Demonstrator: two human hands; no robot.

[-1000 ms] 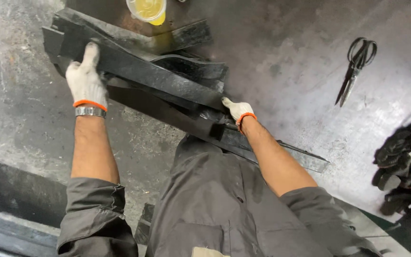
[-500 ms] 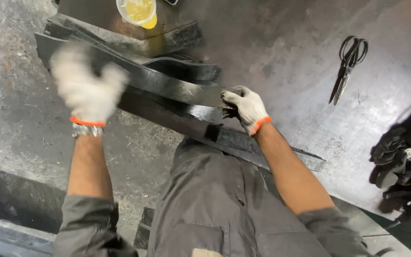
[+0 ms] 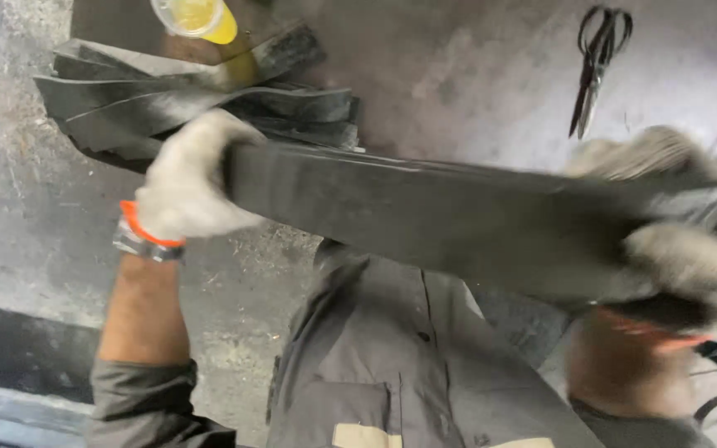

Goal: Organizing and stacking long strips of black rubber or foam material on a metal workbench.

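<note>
Right hand [image 3: 682,224], blurred and close, and left hand [image 3: 188,178] both clench a dark rubber strip [image 3: 441,220], now lifted off the strip pile [image 3: 168,104]; scissors [image 3: 595,62] top right.

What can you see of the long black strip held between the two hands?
The black strip is a long, flat band, dark and matte, rubber-like by its look, with a pale edge line along its top. It is raised close to the camera, running nearly level across the view and blurred. The gloved left hand closes on one end, the gloved right hand on the other. It is lifted clear of the pile of similar strips behind.
</note>
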